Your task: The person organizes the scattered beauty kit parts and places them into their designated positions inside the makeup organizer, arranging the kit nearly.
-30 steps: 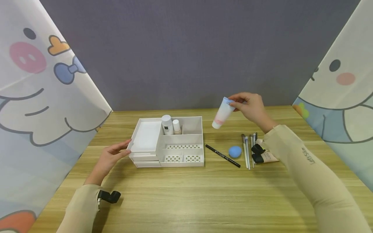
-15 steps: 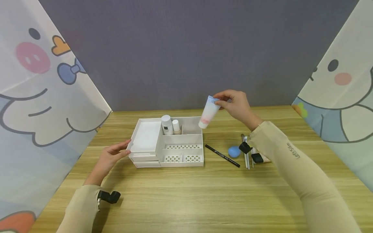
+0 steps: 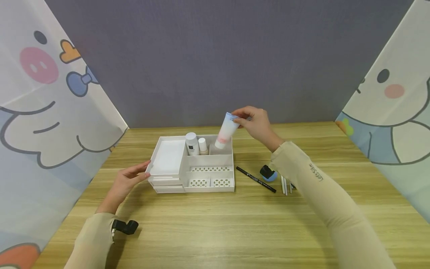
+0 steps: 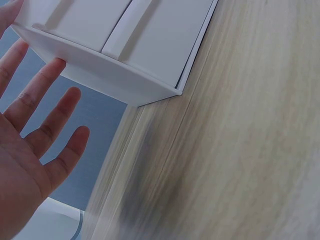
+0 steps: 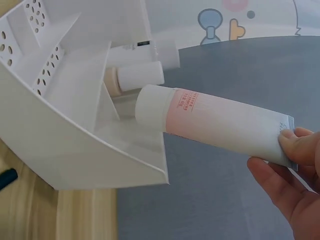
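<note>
My right hand (image 3: 256,125) pinches a squeeze tube (image 3: 226,130) by its flat crimped end. The tube fades from pale blue to pink, and its white cap tilts down over the back right compartment of a white desktop organizer (image 3: 168,155). In the right wrist view the cap of the tube (image 5: 225,120) is at the compartment's mouth. A white bottle (image 3: 192,145) and a smaller white-capped bottle (image 3: 203,146) stand in the adjoining compartment. My left hand (image 3: 125,183) touches the organizer's left side near its front corner, fingers extended, as the left wrist view confirms.
Right of the organizer, a black pen (image 3: 256,179) lies on the wooden table (image 3: 201,231). Beside it are a blue makeup sponge (image 3: 270,178), partly covered by the wrist camera, and several brushes (image 3: 284,185) partly under the right sleeve. A grey wall (image 3: 231,63) stands behind.
My right hand has carried the tube leftward, from above the table to over the organizer's back right compartment. The left hand stays at the organizer's side.
</note>
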`<state>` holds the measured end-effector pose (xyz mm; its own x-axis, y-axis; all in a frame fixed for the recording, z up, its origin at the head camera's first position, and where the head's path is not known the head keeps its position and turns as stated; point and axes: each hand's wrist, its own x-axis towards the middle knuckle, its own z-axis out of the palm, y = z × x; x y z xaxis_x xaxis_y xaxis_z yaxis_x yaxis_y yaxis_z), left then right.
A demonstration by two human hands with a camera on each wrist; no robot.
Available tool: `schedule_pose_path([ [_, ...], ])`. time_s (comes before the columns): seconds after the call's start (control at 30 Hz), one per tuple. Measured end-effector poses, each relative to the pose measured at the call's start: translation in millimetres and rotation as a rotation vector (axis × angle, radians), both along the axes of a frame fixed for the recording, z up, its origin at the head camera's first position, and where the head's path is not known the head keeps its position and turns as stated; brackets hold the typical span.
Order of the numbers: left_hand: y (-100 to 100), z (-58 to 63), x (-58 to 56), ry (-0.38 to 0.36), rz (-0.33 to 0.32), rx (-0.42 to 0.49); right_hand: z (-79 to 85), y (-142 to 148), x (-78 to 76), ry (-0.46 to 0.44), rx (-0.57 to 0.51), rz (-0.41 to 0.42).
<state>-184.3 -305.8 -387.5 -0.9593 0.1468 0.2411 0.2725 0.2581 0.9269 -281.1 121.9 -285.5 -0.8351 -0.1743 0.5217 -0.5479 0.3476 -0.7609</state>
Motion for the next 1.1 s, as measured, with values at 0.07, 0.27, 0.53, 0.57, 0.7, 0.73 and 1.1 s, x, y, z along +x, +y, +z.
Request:
schedule_pose_path([
  [0.07,0.2,0.1,-0.3,-0.001,-0.003,0.004,-3.5,-4.2,-2.1,-0.004,-0.008,0.009],
  [0.27,3.0,-0.3,0.3,0.013,-0.005,0.033,-16.3,-14.2,-7.7,0.01,-0.017,0.032],
  [0.53,2.9,0.4,0.8,0.015,-0.007,0.021,-28.7,-23.2,-9.3,0.024,0.039,0.034],
  [0.57,2.9,0.5,0.9,0.013,-0.005,0.017,-29.6,-24.1,-9.4,0.028,0.049,0.033],
  [0.7,2.8,-0.3,1.5,0.017,-0.012,0.035,-32.8,-27.8,-8.5,0.05,0.113,0.018],
  [0.73,2.8,-0.7,1.2,0.02,-0.016,0.045,-33.7,-28.8,-8.3,0.058,0.13,0.017],
  [1.1,3.3,-0.6,0.5,0.026,-0.025,0.064,-41.6,-38.4,-4.7,0.085,0.24,0.051],
])
